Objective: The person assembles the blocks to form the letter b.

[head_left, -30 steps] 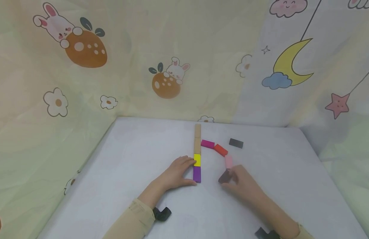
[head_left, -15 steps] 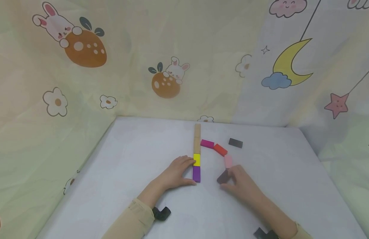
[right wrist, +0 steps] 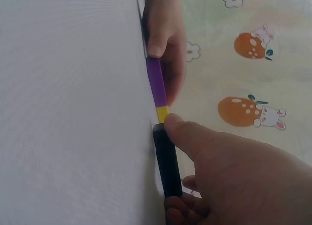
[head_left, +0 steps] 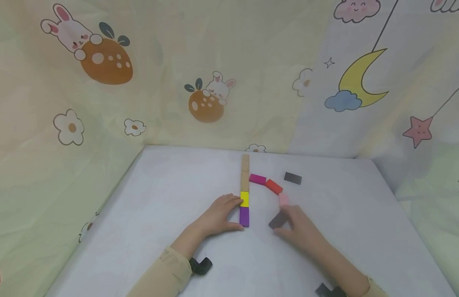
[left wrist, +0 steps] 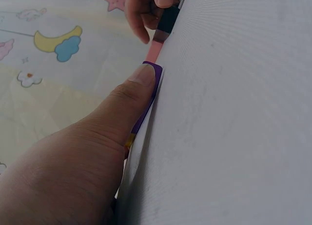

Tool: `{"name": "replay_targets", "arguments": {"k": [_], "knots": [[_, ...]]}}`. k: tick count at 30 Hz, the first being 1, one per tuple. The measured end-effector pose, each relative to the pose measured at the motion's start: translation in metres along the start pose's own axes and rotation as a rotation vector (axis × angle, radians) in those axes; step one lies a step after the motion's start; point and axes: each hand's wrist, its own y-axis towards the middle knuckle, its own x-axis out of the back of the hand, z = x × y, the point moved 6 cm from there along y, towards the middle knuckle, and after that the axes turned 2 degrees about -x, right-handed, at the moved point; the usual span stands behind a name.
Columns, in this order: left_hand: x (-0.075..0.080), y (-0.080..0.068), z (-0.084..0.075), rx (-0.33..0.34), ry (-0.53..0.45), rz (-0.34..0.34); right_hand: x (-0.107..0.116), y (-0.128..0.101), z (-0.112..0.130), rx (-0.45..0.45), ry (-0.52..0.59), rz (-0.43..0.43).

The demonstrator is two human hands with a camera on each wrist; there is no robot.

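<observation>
The right hand, pinching the dark block, has edged it leftward toward the purple block, which the left hand steadies with relaxed fingers.

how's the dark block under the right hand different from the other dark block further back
The near dark block lies slanted, gripped by the right hand; the far dark block lies nearly level across the table with nothing touching it.
The near dark block sits just below the pink block, ending a curve of coloured blocks; the far dark block lies alone, apart from that curve.
Both are flat, dark rectangles of similar shape.
</observation>
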Motion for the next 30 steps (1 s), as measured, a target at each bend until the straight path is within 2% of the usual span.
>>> {"name": "replay_targets", "arguments": {"k": [15, 30], "knots": [[-0.0005, 0.0, 0.0014, -0.01, 0.002, -0.006, -0.0006, 0.0014, -0.0037, 0.026, -0.04, -0.009], [0.0024, -0.0011, -0.0014, -0.006, 0.003, -0.005, 0.0011, 0.0017, -0.0049, -0.016, -0.01, 0.004]]}}
